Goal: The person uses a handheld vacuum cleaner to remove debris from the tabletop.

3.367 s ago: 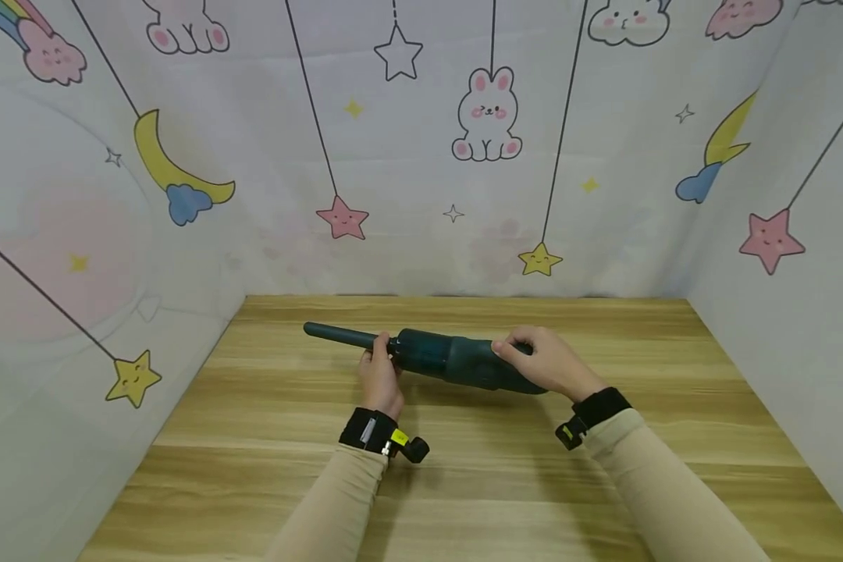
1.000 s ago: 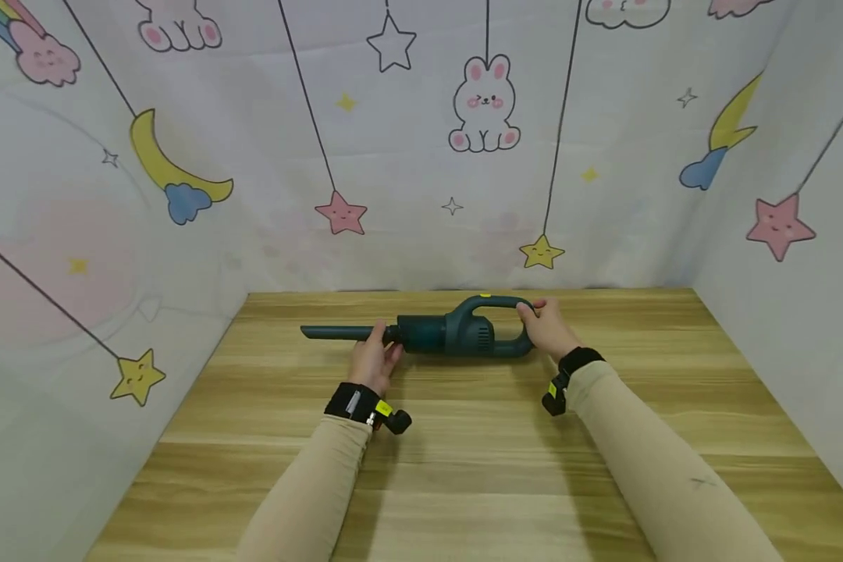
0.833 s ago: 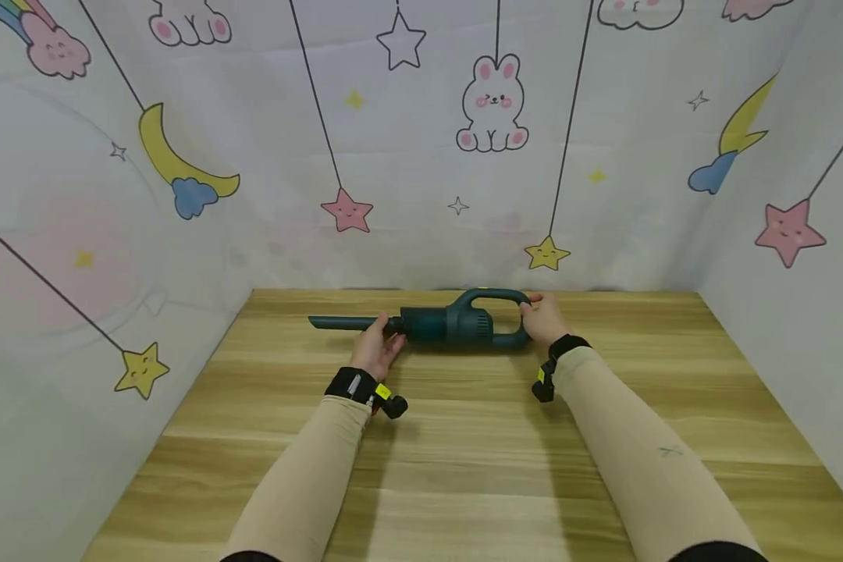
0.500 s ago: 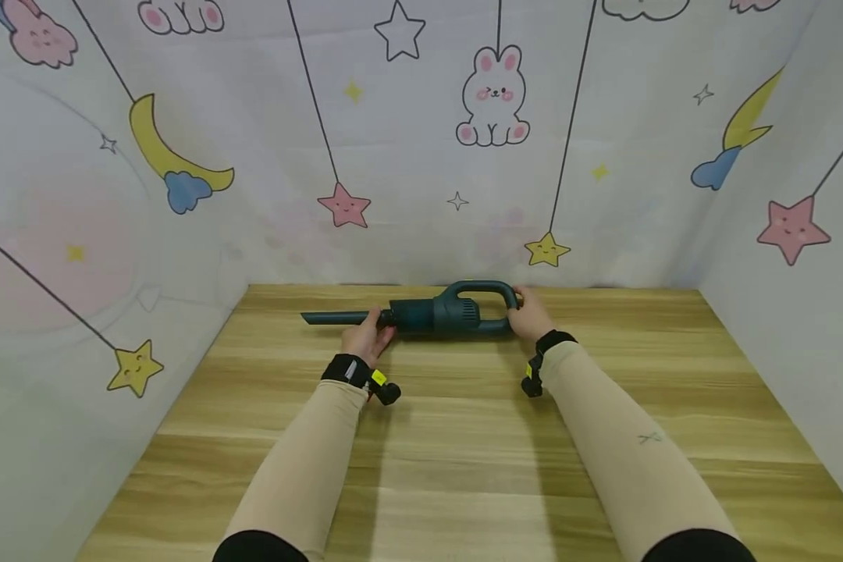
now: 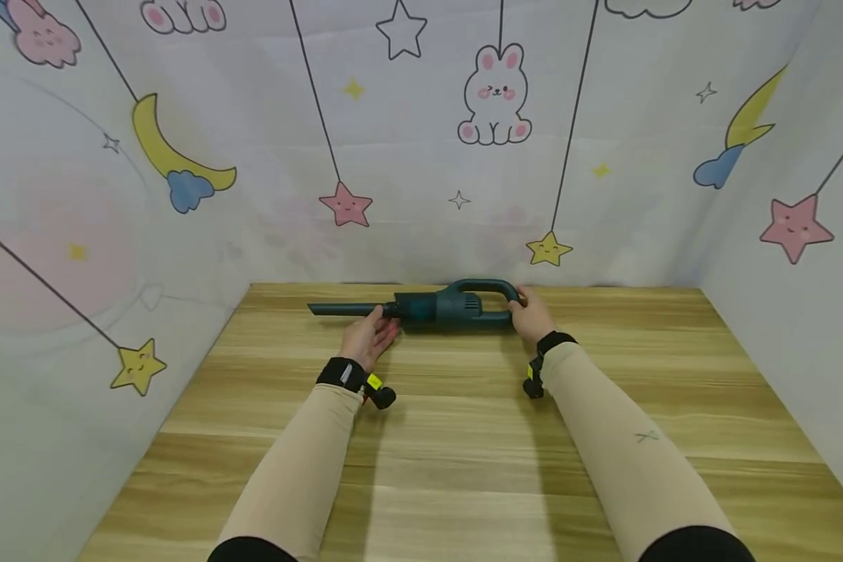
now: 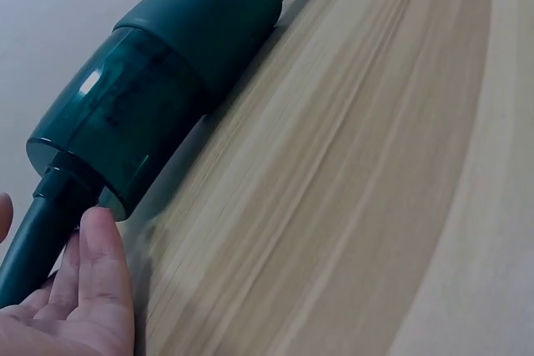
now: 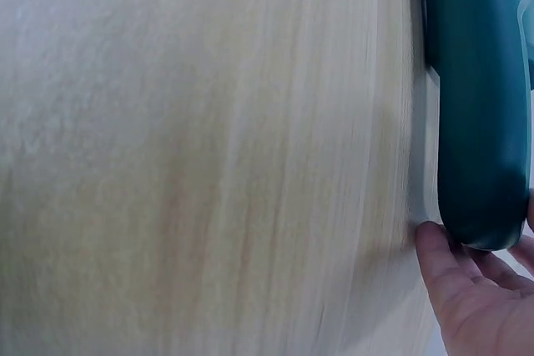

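Observation:
A dark green handheld vacuum cleaner (image 5: 457, 310) lies along the table's back edge, its long nozzle (image 5: 344, 310) pointing left and its loop handle at the right. The fingers of my left hand (image 5: 365, 341) are nearly straight beside the joint of nozzle and dust cup. In the left wrist view the fingertips (image 6: 100, 218) reach right up to the see-through dust cup (image 6: 117, 106), the thumb standing apart. My right hand (image 5: 532, 316) holds the rear end of the handle between thumb and fingers. Part of these fingers is hidden behind the handle (image 7: 484, 139).
The wooden table (image 5: 457, 437) meets a white wall cloth (image 5: 407, 242) with cartoon prints right behind the vacuum. More cloth closes both sides. Each wrist wears a black strap with a small camera (image 5: 382, 396).
The vacuum was raised and turned over in my hands; it has swung handle-up and shifted back toward the wall. In the last half second its nozzle end moved slightly farther back and my left fingers straightened.

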The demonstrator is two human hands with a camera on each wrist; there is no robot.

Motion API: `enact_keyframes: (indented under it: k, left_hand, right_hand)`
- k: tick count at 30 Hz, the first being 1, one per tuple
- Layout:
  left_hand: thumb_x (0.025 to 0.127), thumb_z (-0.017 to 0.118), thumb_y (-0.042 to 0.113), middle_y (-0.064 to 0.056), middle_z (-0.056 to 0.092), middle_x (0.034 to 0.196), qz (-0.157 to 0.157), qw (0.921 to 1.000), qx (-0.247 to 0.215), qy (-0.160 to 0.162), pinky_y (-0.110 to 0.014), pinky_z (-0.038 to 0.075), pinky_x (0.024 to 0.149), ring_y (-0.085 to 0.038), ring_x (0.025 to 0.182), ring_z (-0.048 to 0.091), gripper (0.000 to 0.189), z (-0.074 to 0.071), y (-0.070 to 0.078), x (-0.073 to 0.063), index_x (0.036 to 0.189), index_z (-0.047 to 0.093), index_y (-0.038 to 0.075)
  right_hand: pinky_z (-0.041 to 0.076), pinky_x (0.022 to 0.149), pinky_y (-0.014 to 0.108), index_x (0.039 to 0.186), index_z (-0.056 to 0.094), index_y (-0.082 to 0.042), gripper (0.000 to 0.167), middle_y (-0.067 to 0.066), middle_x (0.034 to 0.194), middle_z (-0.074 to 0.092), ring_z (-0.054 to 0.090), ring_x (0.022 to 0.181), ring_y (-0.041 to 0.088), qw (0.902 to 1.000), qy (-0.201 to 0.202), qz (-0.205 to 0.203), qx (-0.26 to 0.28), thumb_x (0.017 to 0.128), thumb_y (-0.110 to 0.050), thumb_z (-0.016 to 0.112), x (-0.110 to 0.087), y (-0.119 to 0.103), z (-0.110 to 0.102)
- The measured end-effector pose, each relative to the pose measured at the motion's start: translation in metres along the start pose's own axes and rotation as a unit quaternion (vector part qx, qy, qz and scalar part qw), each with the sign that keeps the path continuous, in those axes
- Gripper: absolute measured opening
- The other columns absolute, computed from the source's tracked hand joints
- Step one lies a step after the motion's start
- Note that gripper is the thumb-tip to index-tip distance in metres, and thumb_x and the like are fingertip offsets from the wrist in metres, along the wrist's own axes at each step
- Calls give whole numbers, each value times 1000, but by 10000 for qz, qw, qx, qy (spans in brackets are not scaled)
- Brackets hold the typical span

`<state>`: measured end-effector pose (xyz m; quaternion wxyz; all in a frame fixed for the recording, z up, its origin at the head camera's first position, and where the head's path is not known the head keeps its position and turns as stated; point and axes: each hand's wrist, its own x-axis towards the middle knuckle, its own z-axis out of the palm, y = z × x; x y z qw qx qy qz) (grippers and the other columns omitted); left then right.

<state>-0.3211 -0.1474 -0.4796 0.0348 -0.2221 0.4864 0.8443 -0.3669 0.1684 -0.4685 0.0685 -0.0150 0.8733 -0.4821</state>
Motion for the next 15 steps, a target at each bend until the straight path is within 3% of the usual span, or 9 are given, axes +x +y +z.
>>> enact_keyframes:
  k: [5, 7, 9, 10, 12, 13, 14, 15]
  left_hand:
    - [101, 53, 27, -15, 53, 131, 110, 9960, 890, 7, -35, 48, 95, -27, 115, 56, 47, -3, -1, -6, 139, 42, 1]
    - [102, 52, 27, -17, 54, 130, 298, 9897, 1403, -46, -36, 50, 94, -29, 114, 57, 46, -4, -3, -10, 137, 44, -1]
    - [102, 52, 28, -19, 57, 126, 604, 9778, 2002, -117, -37, 52, 90, -31, 111, 59, 45, -6, -5, -13, 134, 47, -2]
    - [101, 52, 28, -20, 58, 123, 811, 9680, 2371, -163, -37, 53, 88, -32, 109, 61, 43, -7, -6, -15, 132, 49, -2]
    - [101, 53, 28, -19, 60, 118, 1312, 9345, 3297, -276, -37, 53, 85, -31, 104, 62, 40, -9, -8, -21, 129, 52, 0]
    - [100, 54, 29, -18, 60, 118, 1550, 9125, 3769, -357, -38, 53, 85, -30, 103, 62, 40, -10, -10, -24, 129, 52, 1]
    - [100, 54, 30, -17, 60, 119, 1749, 8853, 4290, -408, -39, 52, 86, -30, 104, 61, 41, -10, -11, -29, 130, 52, 3]
    - [100, 54, 31, -16, 59, 121, 1977, 8532, 4802, -488, -42, 50, 88, -30, 107, 60, 43, -9, -13, -34, 132, 51, 3]
  right_hand:
    - [34, 107, 51, 153, 19, -4, 54, 27, 149, 31, 34, 135, 39, 9999, 3, -34, -133, 106, -24, 37, -8, -3, -2]
    - [32, 108, 52, 153, 18, -3, 55, 27, 151, 28, 31, 137, 40, 9997, 42, -70, -229, 106, -26, 37, -11, -3, -2]
    - [30, 109, 54, 153, 19, -4, 56, 26, 152, 26, 28, 138, 40, 9993, 146, -97, -321, 105, -27, 38, -14, -4, -1]
    - [29, 109, 54, 153, 19, -4, 57, 25, 152, 26, 28, 138, 41, 9988, 210, -135, -411, 105, -28, 38, -15, -4, 0]
    - [29, 108, 56, 152, 21, -3, 57, 26, 151, 28, 29, 137, 42, 9969, 356, -286, -638, 105, -29, 39, -20, -7, 4]
    - [30, 107, 56, 151, 24, -1, 56, 26, 149, 30, 30, 135, 43, 9945, 437, -402, -868, 104, -29, 40, -24, -8, 6]
    - [32, 106, 57, 149, 27, 0, 56, 27, 147, 33, 33, 133, 44, 9900, 552, -571, -1169, 104, -28, 42, -28, -10, 10]
    - [33, 105, 57, 148, 30, 0, 55, 27, 145, 35, 35, 131, 45, 9836, 639, -743, -1514, 103, -29, 43, -33, -12, 14]
